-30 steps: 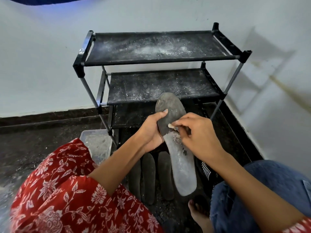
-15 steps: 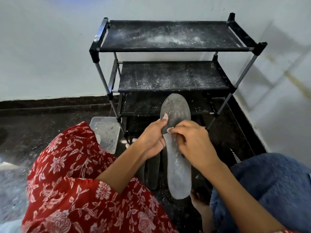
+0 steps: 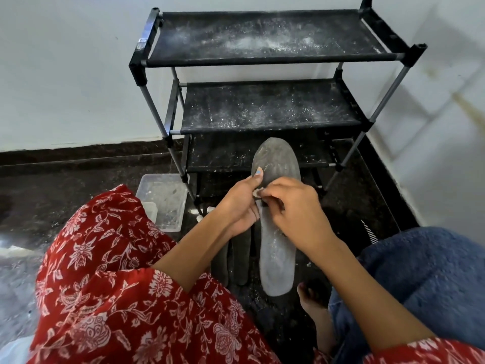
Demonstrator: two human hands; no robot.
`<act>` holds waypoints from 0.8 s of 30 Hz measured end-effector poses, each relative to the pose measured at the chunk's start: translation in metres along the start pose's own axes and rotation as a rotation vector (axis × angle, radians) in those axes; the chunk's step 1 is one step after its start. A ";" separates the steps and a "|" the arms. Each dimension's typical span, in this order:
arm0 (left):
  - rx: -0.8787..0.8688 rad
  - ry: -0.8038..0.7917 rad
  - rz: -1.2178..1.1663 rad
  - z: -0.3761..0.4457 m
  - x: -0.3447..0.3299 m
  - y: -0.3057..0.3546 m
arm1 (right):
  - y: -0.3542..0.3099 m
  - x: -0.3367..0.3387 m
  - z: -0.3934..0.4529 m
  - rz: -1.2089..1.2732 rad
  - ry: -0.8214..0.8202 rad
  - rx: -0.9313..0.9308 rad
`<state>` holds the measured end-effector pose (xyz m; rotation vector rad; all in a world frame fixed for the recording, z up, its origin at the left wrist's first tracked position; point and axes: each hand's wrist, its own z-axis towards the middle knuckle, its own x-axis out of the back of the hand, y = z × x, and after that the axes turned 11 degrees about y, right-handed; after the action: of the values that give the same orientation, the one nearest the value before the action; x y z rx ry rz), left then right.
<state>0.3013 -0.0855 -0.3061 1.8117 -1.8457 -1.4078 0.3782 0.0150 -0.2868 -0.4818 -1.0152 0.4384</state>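
A long grey shoe insole (image 3: 277,248), dusted with white powder, is held upright in front of me, toe end up. My left hand (image 3: 240,203) grips its left edge at mid-length, thumb on the front face. My right hand (image 3: 294,214) has its fingers curled over the insole's middle and pinches a small whitish piece (image 3: 256,193) against the surface. The middle of the insole is hidden under both hands.
A black three-tier shoe rack (image 3: 262,111) sprinkled with white powder stands against the white wall. A clear plastic box (image 3: 164,200) sits on the dark floor at its left. Other dark insoles (image 3: 237,258) lie below my hands. My bare foot (image 3: 313,308) rests near the insole's heel.
My head has moved closer and tilted, so the rack sits higher and larger in view. Both hands keep their hold on the insole; the right hand has shifted slightly along its middle.
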 end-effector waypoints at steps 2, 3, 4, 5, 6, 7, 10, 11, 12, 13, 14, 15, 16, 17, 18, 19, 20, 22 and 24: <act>-0.001 0.030 -0.029 0.000 0.000 0.001 | -0.002 -0.002 -0.004 -0.030 -0.079 0.026; 0.000 0.045 -0.019 0.001 0.000 0.001 | -0.002 -0.001 -0.005 -0.032 -0.116 0.031; 0.002 0.054 0.003 0.000 -0.001 0.000 | -0.002 0.000 -0.005 -0.023 -0.147 0.026; 0.005 0.050 0.031 0.000 -0.001 -0.001 | -0.001 0.001 -0.005 -0.004 -0.168 0.010; 0.009 0.037 0.054 -0.001 -0.001 -0.003 | -0.001 0.003 -0.005 0.020 -0.174 -0.014; 0.012 0.026 0.072 -0.001 0.000 -0.004 | 0.000 0.005 -0.005 0.041 -0.156 -0.036; 0.021 0.009 0.065 -0.004 -0.002 -0.005 | -0.001 0.006 -0.006 0.029 0.000 -0.034; 0.021 0.010 0.054 -0.004 -0.003 -0.004 | -0.002 0.005 -0.006 0.010 0.026 -0.026; 0.020 0.017 0.040 -0.005 -0.004 -0.003 | -0.003 0.002 -0.007 -0.005 0.025 -0.022; 0.018 0.032 0.029 -0.004 -0.005 -0.003 | -0.005 0.000 -0.008 -0.017 0.000 -0.023; 0.017 0.055 0.026 -0.004 -0.005 -0.003 | -0.006 -0.002 -0.009 -0.025 -0.035 -0.032; 0.016 0.078 0.033 -0.004 -0.004 -0.003 | -0.007 -0.003 -0.010 -0.028 -0.072 -0.052; 0.019 0.100 0.041 -0.003 -0.003 -0.003 | -0.006 -0.003 -0.010 -0.023 -0.104 -0.082; 0.026 0.112 0.043 -0.003 -0.002 -0.003 | -0.005 -0.002 -0.011 -0.009 -0.125 -0.116; 0.034 0.113 0.040 -0.002 -0.001 -0.003 | -0.005 -0.001 -0.010 0.015 -0.133 -0.144; 0.038 0.110 0.038 -0.002 0.000 -0.002 | -0.005 0.001 -0.010 0.043 -0.116 -0.157; 0.037 0.098 0.039 -0.002 0.001 -0.001 | -0.005 0.001 -0.009 0.067 -0.071 -0.152; 0.027 0.057 0.049 -0.002 0.001 0.001 | -0.005 0.001 -0.008 0.081 0.031 -0.114; 0.011 0.024 0.053 -0.003 0.000 0.001 | -0.006 0.000 -0.007 0.052 0.062 -0.080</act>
<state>0.3027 -0.0873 -0.3032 1.7630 -1.8791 -1.3540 0.3847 0.0088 -0.2866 -0.5914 -0.9652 0.4275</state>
